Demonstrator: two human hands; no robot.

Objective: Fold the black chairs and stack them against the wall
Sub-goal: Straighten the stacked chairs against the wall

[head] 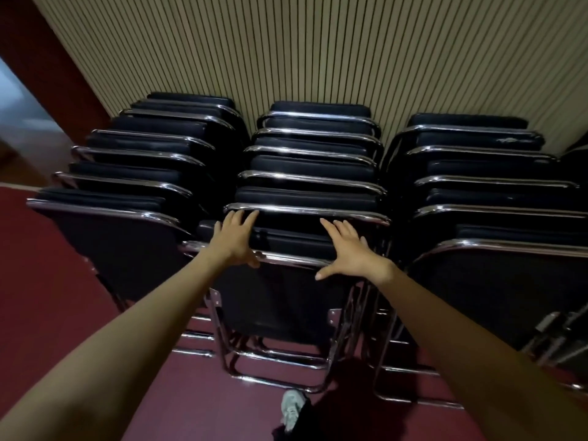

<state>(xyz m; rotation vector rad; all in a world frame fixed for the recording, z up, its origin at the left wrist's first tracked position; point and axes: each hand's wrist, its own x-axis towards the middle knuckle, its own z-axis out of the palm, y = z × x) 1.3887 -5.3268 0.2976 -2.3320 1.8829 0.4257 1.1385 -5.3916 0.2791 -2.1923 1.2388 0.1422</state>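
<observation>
Three rows of folded black chairs with chrome frames lean against the ribbed wall (318, 52). The front chair of the middle row (280, 297) stands closest to me. My left hand (235, 240) lies flat on its top edge at the left, fingers straight and reaching toward the chrome bar of the chair behind. At the right of that same top edge rests my right hand (350, 253), fingers spread and straight, thumb stretched along the chrome bar (292, 259). Neither hand curls round anything.
The left row (121, 243) and the right row (496, 281) stand close on either side of the middle one. Dark red floor (47, 297) spreads in front and to the left. My shoe (291, 409) is just before the chair's chrome feet.
</observation>
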